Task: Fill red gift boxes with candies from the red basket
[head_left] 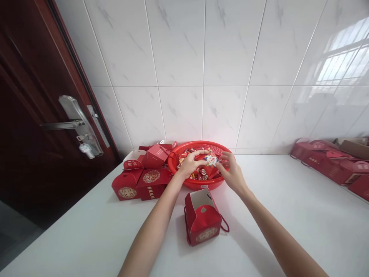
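Observation:
Over a red plastic basket [204, 186] of wrapped sweets, my left hand [190, 163] pinches a red packet with a white and blue print [211, 160] between thumb and fingers. My right hand [234, 175] is at the packet's right edge, its thumb tip by the print and its other fingers spread apart. Small red-wrapped sweets [201, 174] lie in the basket below both hands. In front of the basket, between my forearms, stands a red gift box [203, 221] with its top open, a white inside and red cord handles.
Several red gift boxes [152, 179] are piled left of the basket. More red boxes [331, 165] line the right end of the white table [276, 192], near an open cardboard box [353, 148]. A tiled wall [178, 111] runs behind; a dark door [31, 115] is at left.

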`<state>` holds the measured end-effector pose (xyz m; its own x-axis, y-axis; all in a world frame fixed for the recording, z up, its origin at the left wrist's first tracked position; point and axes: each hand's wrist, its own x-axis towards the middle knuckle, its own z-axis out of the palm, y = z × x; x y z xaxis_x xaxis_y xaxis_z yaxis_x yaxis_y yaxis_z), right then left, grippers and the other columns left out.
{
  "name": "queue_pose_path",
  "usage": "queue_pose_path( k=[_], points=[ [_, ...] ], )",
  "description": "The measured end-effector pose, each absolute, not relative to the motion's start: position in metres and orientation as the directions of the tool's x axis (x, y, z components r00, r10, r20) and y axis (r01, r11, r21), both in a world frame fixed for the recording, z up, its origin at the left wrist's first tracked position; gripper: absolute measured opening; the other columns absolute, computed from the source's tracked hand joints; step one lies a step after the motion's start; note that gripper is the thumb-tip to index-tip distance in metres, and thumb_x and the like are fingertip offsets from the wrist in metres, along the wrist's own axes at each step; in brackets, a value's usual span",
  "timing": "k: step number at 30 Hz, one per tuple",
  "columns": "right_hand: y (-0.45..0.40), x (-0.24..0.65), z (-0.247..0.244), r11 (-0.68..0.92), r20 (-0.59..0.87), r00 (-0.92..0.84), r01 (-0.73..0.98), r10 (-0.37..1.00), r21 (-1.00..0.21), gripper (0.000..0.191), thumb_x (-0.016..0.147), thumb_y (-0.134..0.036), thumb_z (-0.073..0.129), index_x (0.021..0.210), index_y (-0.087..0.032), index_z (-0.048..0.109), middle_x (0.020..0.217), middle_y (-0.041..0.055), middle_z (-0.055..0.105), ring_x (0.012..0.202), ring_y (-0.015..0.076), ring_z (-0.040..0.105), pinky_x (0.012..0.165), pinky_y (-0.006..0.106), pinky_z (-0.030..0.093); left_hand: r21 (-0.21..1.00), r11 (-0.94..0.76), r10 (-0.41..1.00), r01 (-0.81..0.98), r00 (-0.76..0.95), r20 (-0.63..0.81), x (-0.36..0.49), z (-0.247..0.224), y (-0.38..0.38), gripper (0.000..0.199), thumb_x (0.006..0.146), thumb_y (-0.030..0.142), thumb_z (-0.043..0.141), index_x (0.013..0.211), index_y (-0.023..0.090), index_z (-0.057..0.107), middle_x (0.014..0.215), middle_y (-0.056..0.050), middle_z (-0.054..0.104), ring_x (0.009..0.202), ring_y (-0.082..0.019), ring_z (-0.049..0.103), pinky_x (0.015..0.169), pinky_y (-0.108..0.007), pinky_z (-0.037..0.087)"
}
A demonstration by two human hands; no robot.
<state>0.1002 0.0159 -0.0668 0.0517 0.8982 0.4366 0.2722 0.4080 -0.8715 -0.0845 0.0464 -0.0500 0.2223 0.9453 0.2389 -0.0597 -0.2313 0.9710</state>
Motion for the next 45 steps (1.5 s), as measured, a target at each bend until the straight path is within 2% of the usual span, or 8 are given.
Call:
queue_pose_path(
  k=[6, 13, 16, 20, 28, 36, 41, 45],
  points=[
    [0.042, 0.091, -0.052, 0.227, 0.216, -0.128, 0.073, 0.968, -0.971, 0.042, 0.069, -0.055, 0.075, 0.091, -0.020, 0.065, 0.070, 0.0026, 0.069, 0.069, 0.0231, 0.066, 0.057, 0.032, 0.049, 0.955, -0.293, 0.928, -0.052, 0.224, 0.297, -0.087, -0.054, 0.049, 0.048, 0.064, 0.017, 0.076, 0.112, 0.019, 0.072, 0.133, -0.009, 0.064, 0.107, -0.022, 0.065, 0.087, -0.030, 0.052],
    [0.044, 0.094, -0.052, 0.259, 0.267, -0.086, -0.100, 0.960, -0.961, 0.044, 0.062, -0.056, 0.081, 0.083, -0.019, 0.069, 0.081, 0.0066, 0.074, 0.077, 0.0254, 0.070, 0.068, 0.036, 0.055, 0.971, -0.211, 0.972, -0.112, 0.079, 0.221, -0.091, -0.054, 0.054, 0.055, 0.073, 0.018, 0.076, 0.126, 0.021, 0.063, 0.127, -0.010, 0.066, 0.096, -0.019, 0.070, 0.089, -0.034, 0.056],
    [0.050, 0.097, -0.055, 0.252, 0.245, 0.066, -0.161, 0.967, -0.954, 0.044, 0.062, -0.054, 0.080, 0.086, -0.021, 0.065, 0.086, 0.0078, 0.076, 0.080, 0.0276, 0.072, 0.068, 0.038, 0.056, 0.967, -0.204, 0.971, 0.153, -0.096, 0.220, -0.101, -0.052, 0.059, 0.039, 0.084, 0.021, 0.066, 0.122, 0.018, 0.064, 0.113, -0.010, 0.072, 0.101, -0.022, 0.070, 0.093, -0.036, 0.055],
    [0.056, 0.098, -0.061, 0.272, 0.249, 0.150, -0.160, 0.957, -0.949, 0.042, 0.066, -0.052, 0.078, 0.088, -0.022, 0.059, 0.087, 0.0069, 0.076, 0.081, 0.0272, 0.072, 0.069, 0.038, 0.057, 0.785, -0.136, 0.969, 0.604, -0.085, 0.233, -0.117, -0.054, 0.063, 0.025, 0.079, 0.010, 0.062, 0.098, 0.020, 0.072, 0.113, -0.009, 0.075, 0.112, -0.026, 0.067, 0.100, -0.035, 0.049],
    [0.055, 0.088, -0.067, 0.329, 0.317, 0.171, -0.048, 0.933, -0.943, 0.033, 0.071, -0.046, 0.072, 0.091, -0.023, 0.058, 0.089, 0.0057, 0.074, 0.086, 0.0255, 0.071, 0.078, 0.040, 0.057, 0.649, -0.053, 0.994, 0.759, -0.021, 0.105, -0.120, -0.068, 0.070, 0.021, 0.058, 0.008, 0.073, 0.072, 0.022, 0.069, 0.101, -0.011, 0.077, 0.107, -0.033, 0.067, 0.086, -0.033, 0.049],
    [0.052, 0.086, -0.065, 0.311, 0.297, 0.182, -0.052, 0.937, -0.949, 0.028, 0.073, -0.042, 0.069, 0.089, -0.024, 0.055, 0.086, 0.0042, 0.073, 0.082, 0.0250, 0.071, 0.071, 0.038, 0.058, 0.654, -0.056, 0.998, 0.754, 0.022, 0.059, -0.122, -0.068, 0.072, 0.032, 0.055, 0.017, 0.081, 0.042, 0.021, 0.051, 0.044, 0.002, 0.050, 0.053, -0.018, 0.055, 0.056, -0.027, 0.039],
    [0.056, 0.086, -0.068, 0.332, 0.319, 0.216, -0.024, 0.923, -0.943, 0.030, 0.073, -0.046, 0.070, 0.086, -0.025, 0.053, 0.085, 0.0047, 0.072, 0.080, 0.0243, 0.069, 0.069, 0.037, 0.056, 0.770, -0.134, 0.988, 0.624, 0.021, 0.155, -0.120, -0.061, 0.070, 0.042, 0.077, 0.049, 0.071, 0.053, 0.021, 0.051, 0.047, 0.004, 0.047, 0.053, -0.015, 0.052, 0.053, -0.024, 0.039],
    [0.058, 0.087, -0.071, 0.334, 0.325, 0.220, -0.006, 0.920, -0.942, 0.030, 0.074, -0.047, 0.068, 0.088, -0.025, 0.053, 0.083, 0.0040, 0.071, 0.077, 0.0237, 0.068, 0.067, 0.036, 0.054, 0.920, -0.116, 0.977, 0.374, 0.209, 0.038, -0.115, -0.056, 0.066, 0.038, 0.082, 0.056, 0.066, 0.074, 0.019, 0.066, 0.066, -0.003, 0.068, 0.067, -0.020, 0.067, 0.064, -0.028, 0.052]
  ],
)
